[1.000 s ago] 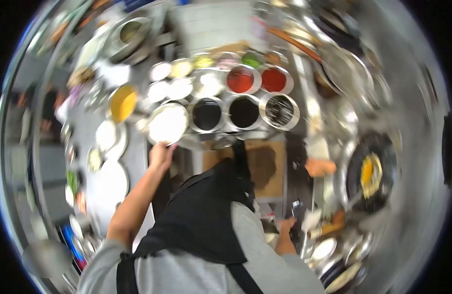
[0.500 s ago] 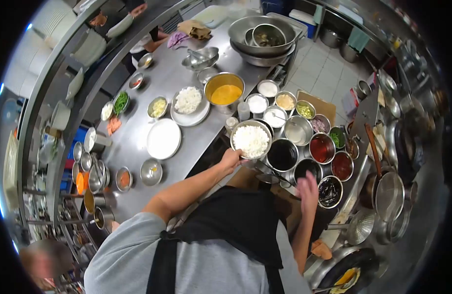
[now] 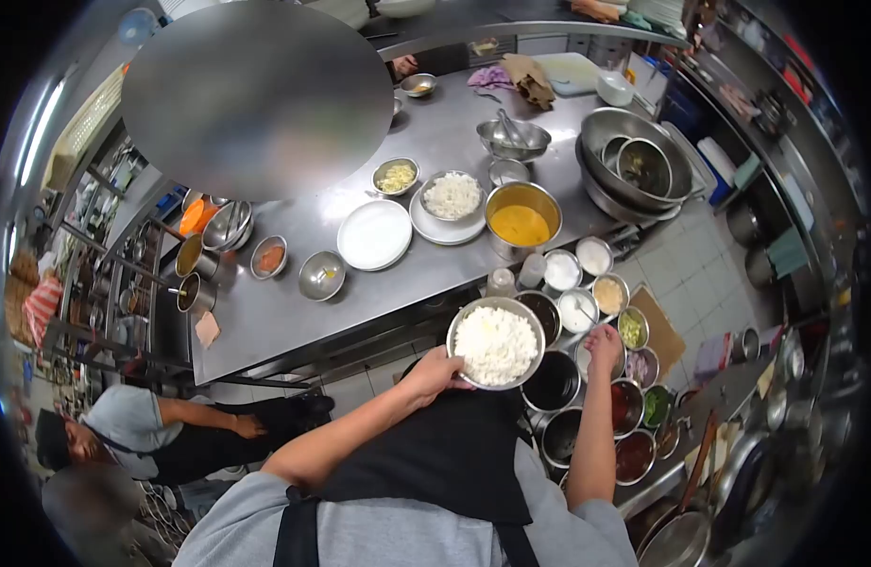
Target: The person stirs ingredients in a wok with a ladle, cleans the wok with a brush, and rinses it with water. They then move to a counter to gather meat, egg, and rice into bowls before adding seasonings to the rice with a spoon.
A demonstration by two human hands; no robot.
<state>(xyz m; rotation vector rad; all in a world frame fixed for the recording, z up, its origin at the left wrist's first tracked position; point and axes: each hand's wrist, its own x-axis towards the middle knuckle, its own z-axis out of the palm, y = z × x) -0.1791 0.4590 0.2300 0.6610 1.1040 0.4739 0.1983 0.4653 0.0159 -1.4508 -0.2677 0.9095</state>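
My left hand (image 3: 435,375) grips the rim of a metal bowl (image 3: 496,343) heaped with white rice, held in front of my apron. To the right, my right hand (image 3: 603,346) is closed above the cluster of seasoning containers, beside the white-filled pot (image 3: 577,310); what it pinches, if anything, is too small to name. Dark sauce fills a container (image 3: 551,380) just below the bowl. Red sauce (image 3: 627,406) stands in another, under my right forearm's side. A second bowl of rice (image 3: 452,196) rests on a plate on the counter.
On the steel counter (image 3: 294,326) are stacked white plates (image 3: 374,235), a pot of yellow liquid (image 3: 520,223) and small bowls. Large nested metal bowls (image 3: 634,161) stand at its right end. Another person (image 3: 143,425) is at the lower left. A blurred patch hides the upper left.
The view has turned, and the counter now lies differently in it. My right hand has moved up from the dark containers toward the white-filled pots and closed. The rice bowl remains in my left hand.
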